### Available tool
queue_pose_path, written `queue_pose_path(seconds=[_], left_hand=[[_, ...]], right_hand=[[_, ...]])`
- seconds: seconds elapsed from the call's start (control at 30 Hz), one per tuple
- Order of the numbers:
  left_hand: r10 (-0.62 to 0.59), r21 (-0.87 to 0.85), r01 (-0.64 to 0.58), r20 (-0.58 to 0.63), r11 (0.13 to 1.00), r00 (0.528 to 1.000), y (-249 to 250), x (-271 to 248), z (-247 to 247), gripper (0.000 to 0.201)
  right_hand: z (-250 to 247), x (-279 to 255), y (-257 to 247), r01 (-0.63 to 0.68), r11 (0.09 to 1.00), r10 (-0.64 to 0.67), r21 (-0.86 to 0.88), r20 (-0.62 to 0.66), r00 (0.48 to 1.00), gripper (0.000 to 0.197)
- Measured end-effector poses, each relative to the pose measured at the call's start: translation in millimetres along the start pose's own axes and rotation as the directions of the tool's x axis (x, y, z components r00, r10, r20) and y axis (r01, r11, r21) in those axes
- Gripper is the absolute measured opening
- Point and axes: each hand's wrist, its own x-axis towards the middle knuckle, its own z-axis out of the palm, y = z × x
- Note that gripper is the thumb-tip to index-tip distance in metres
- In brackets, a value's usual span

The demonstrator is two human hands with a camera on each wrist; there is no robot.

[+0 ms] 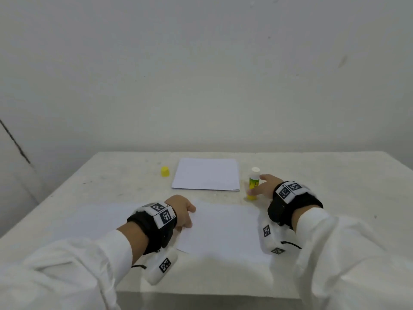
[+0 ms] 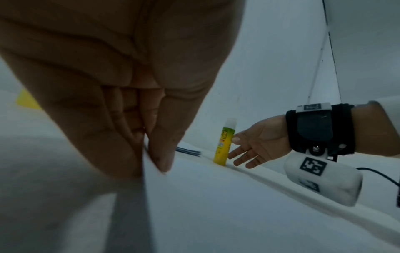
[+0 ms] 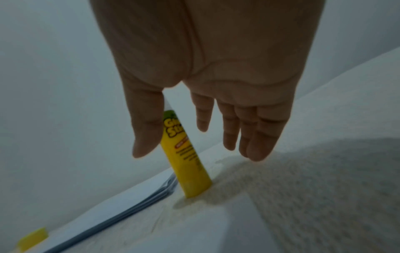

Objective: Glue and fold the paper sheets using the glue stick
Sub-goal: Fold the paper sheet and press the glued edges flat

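Our right hand [image 1: 263, 186], fingers spread and holding nothing, flanks the upright uncapped glue stick [image 1: 254, 183] just right of the far paper stack [image 1: 206, 174], while our left hand [image 1: 182, 211] pinches the near sheet's [image 1: 223, 229] edge; light, rigid and tippy, we judge it best gripped mid-barrel.

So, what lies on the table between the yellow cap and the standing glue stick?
In the head view, the stack of paper sheets lies flat between the yellow cap and the glue stick; nothing else lies there.
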Motion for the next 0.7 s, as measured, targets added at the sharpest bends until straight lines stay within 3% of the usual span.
queue_pose_path(seconds=[0.13, 0.3, 0.43, 0.53, 0.63, 0.7], left_hand=[[0.023, 0.142, -0.021, -0.014, 0.990, 1.000, -10.9, 3.2, -8.1, 0.058], [0.087, 0.328, -0.085, 0.008, 0.941, 0.996, -14.6, 4.9, -9.9, 0.067], [0.109, 0.440, -0.112, 0.032, 0.891, 0.993, -21.4, 8.3, -8.9, 0.069], [0.168, 0.530, -0.163, 0.040, 0.832, 0.985, -27.3, 9.2, -8.7, 0.066], [0.198, 0.609, -0.210, 0.088, 0.765, 0.976, -32.5, 9.8, -8.2, 0.071], [0.176, 0.642, -0.209, 0.117, 0.738, 0.977, -37.5, 13.2, -7.0, 0.089]], right_hand=[[6.2, 4.4, -13.4, -0.036, 0.995, 0.034, -0.095, -0.022, 0.999, 0.053], [12.1, 3.1, -18.6, -0.091, 0.991, 0.083, -0.097, -0.080, 0.993, 0.046], [18.3, -1.5, -23.7, -0.028, 0.998, 0.036, 0.058, -0.147, 0.988, 0.043], [23.8, -10.3, -33.5, 0.014, 0.974, 0.013, 0.227, -0.118, 0.993, 0.042], [27.8, -19.0, -46.0, -0.028, 0.977, 0.052, 0.210, -0.106, 0.993, 0.055], [30.0, -22.3, -53.2, 0.007, 0.986, 0.013, 0.164, -0.121, 0.993, 0.064]])
